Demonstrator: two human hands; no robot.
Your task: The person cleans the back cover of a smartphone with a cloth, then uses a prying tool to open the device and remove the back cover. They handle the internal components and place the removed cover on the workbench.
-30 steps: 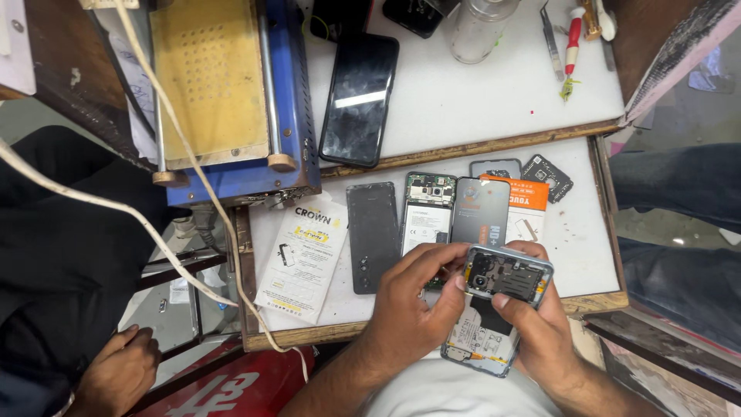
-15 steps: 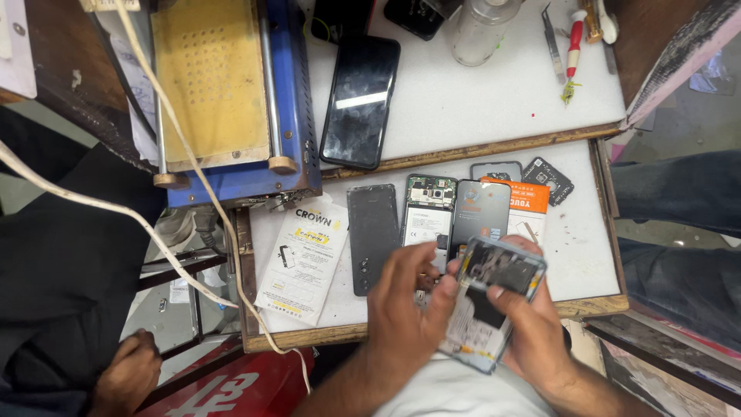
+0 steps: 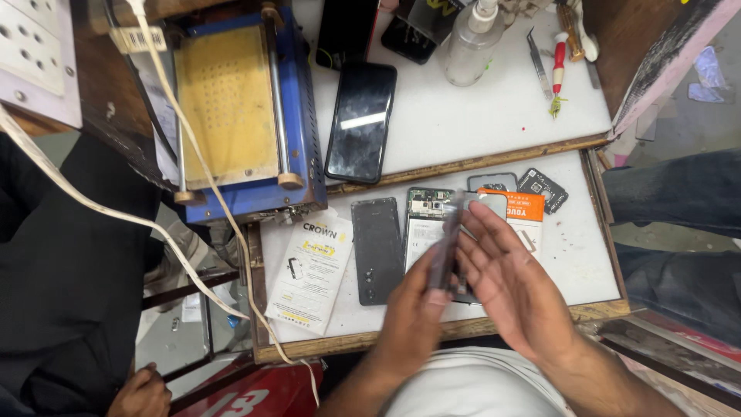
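Note:
My left hand (image 3: 413,313) grips a thin phone part (image 3: 446,245) on edge; it is blurred by motion. My right hand (image 3: 513,282) is flat, palm up and fingers spread, touching the part's right side. Under the hands on the white pull-out board (image 3: 579,255) lie an opened phone body (image 3: 427,224) with its circuit board showing, a dark back cover (image 3: 377,249), an orange packet (image 3: 525,220) and a small dark camera piece (image 3: 543,189).
A white leaflet (image 3: 311,266) lies at the board's left. On the upper table sit a blue heating machine (image 3: 243,108), a black phone (image 3: 361,120), a clear bottle (image 3: 471,46), tweezers (image 3: 538,50) and a red-handled tool (image 3: 559,66). Another person's hand (image 3: 139,394) is at bottom left.
The phone part was held flat in both hands; it is now turned on edge in my left hand, and my right hand has opened flat beside it.

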